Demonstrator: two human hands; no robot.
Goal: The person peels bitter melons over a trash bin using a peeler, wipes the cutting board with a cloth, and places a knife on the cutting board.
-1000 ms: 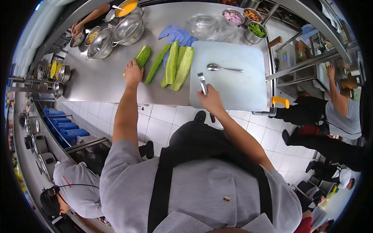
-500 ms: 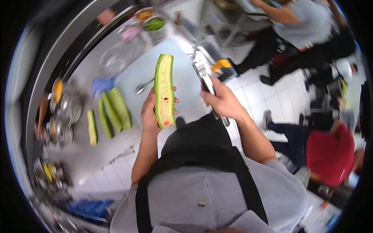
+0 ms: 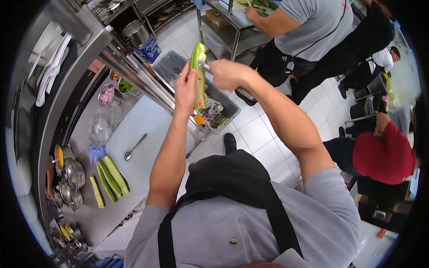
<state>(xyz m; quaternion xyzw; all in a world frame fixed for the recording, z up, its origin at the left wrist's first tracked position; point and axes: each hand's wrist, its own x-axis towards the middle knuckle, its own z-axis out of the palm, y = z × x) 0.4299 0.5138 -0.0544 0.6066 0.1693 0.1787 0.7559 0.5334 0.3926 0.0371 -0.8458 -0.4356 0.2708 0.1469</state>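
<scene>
Halved cucumber points lengthwise forward; left hand grips it, right hand a utensil.

Bright, mostly sharp wide-angle view
Black corners, bowed edges; floor tiles look pale and bright, the worktop gleams softly.

left hand curled in grip, left arm stretched forward; right hand clenched near it, right arm bent.

Vegetable half held in left fingers; bin seen below. Cutting board laid on desk, left of fingers, spoon on it; vegetable strips placed farther left.
</scene>
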